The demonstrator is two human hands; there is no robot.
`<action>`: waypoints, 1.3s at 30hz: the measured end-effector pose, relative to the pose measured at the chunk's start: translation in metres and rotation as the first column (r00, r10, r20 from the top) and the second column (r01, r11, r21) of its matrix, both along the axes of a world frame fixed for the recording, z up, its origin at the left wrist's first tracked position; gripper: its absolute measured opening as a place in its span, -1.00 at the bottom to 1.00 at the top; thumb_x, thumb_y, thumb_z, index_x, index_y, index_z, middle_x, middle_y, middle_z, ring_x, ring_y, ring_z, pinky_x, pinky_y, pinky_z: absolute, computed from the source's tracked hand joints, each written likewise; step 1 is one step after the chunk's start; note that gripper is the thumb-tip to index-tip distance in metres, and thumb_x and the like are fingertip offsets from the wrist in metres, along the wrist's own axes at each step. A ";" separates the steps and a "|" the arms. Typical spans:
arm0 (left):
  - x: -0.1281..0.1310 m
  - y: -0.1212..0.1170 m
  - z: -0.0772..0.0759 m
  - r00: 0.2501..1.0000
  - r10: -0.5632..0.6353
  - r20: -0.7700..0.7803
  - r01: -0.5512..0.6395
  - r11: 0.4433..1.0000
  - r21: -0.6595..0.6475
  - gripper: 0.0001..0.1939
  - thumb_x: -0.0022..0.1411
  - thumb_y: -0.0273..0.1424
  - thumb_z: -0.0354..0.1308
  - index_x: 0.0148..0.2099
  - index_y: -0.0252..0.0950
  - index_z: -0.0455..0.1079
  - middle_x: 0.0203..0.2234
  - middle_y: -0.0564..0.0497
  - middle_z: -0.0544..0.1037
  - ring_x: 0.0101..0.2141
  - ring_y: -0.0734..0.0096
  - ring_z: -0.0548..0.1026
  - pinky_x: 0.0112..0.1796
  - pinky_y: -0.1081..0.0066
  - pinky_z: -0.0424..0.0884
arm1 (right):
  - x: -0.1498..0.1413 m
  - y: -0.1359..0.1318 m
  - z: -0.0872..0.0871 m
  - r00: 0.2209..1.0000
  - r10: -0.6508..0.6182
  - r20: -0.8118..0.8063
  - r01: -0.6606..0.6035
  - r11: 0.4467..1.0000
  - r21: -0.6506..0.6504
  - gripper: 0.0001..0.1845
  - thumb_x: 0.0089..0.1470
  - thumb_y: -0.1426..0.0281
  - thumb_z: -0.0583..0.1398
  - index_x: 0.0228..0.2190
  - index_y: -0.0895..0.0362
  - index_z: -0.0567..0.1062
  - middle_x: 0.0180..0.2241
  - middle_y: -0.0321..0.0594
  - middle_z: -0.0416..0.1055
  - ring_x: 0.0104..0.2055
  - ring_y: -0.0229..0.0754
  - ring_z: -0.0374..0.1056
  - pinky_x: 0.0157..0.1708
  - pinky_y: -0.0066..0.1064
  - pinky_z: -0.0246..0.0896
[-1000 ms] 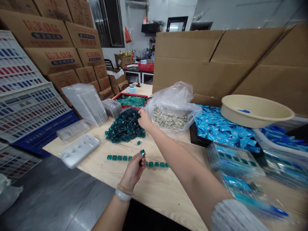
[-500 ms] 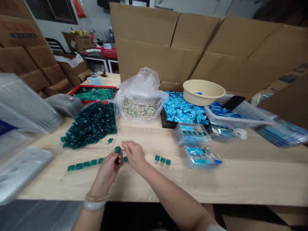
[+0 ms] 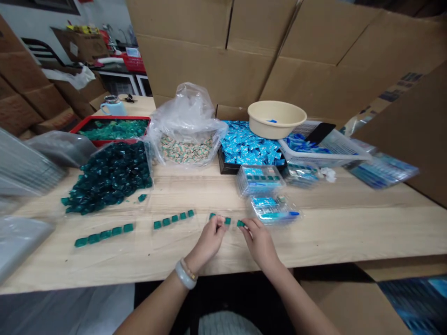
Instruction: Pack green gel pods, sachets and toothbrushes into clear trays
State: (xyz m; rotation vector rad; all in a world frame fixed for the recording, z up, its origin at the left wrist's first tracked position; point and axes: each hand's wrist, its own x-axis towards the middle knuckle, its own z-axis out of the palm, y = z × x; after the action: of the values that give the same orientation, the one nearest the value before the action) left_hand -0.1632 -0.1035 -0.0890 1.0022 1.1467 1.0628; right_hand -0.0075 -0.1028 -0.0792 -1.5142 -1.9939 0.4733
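My right hand (image 3: pixel 260 239) pinches a small dark green cube (image 3: pixel 240 223) between thumb and fingertips, just above the table. Beside it, my left hand (image 3: pixel 209 238) has thumb and fingers pressed together; whatever they hold is hidden. Next to the left fingertips, green cubes (image 3: pixel 227 221) sit in a short row, partly covered by that hand. Two more rows of several green cubes lie to the left, a middle row (image 3: pixel 174 218) and a far left row (image 3: pixel 105 234), with faint clear plastic around them. A heap of dark green wrapped pieces (image 3: pixel 113 174) lies behind these.
Behind stand a red tray (image 3: pixel 75 126), a clear bag (image 3: pixel 190 107) of small packets, blue sachets (image 3: pixel 249 144), a cream basin (image 3: pixel 275 118) and a white basket (image 3: pixel 344 156). Filled clear packs (image 3: pixel 274 211) lie right of my hands. Clear plastic trays (image 3: pixel 26 158) stack at left.
Both hands have moved right, from the middle row to the right-hand row, and come apart. The green cube now shows in my right fingertips. The view has swung right.
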 end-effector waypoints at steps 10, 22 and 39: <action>-0.013 0.002 -0.008 0.997 -0.005 0.078 0.007 1.000 -0.018 -0.83 -0.06 -0.60 0.11 -0.34 -0.33 0.38 -0.44 0.01 0.43 -0.37 0.44 0.36 -0.30 0.49 0.23 | -0.010 0.012 -0.010 0.969 0.012 0.245 -0.021 0.999 0.032 -0.75 -0.02 0.53 0.03 -0.31 0.16 0.45 -0.33 -0.07 0.36 -0.24 -0.05 0.22 -0.25 -0.24 0.15; -0.002 -0.018 0.010 0.964 -0.010 0.264 0.063 0.979 -0.195 -0.85 -0.14 -0.53 0.22 -0.39 -0.38 0.44 -0.44 -0.06 0.50 -0.39 0.41 0.43 -0.32 0.46 0.32 | -0.024 -0.031 -0.003 0.838 -0.069 -0.542 -0.098 0.957 -0.273 -0.86 0.01 0.31 0.09 -0.39 0.07 0.41 -0.41 -0.20 0.38 -0.36 -0.17 0.31 -0.33 -0.33 0.22; 0.013 0.003 -0.001 0.901 0.035 -0.432 0.165 0.894 0.417 -0.68 0.03 -0.50 0.09 -0.12 -0.18 0.37 -0.12 -0.08 0.38 -0.04 0.20 0.19 0.04 0.21 -0.09 | 0.013 0.013 0.028 0.765 0.109 0.634 -0.180 0.982 0.049 -0.78 -0.03 0.56 0.07 -0.50 0.15 0.50 -0.37 -0.02 0.36 -0.19 0.02 0.19 -0.12 -0.09 0.00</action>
State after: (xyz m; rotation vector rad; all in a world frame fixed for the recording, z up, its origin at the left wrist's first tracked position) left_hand -0.1498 -0.1006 -0.0904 1.6984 1.2305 1.1040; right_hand 0.0053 -0.0899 -0.0517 -1.5888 -2.6107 -0.1244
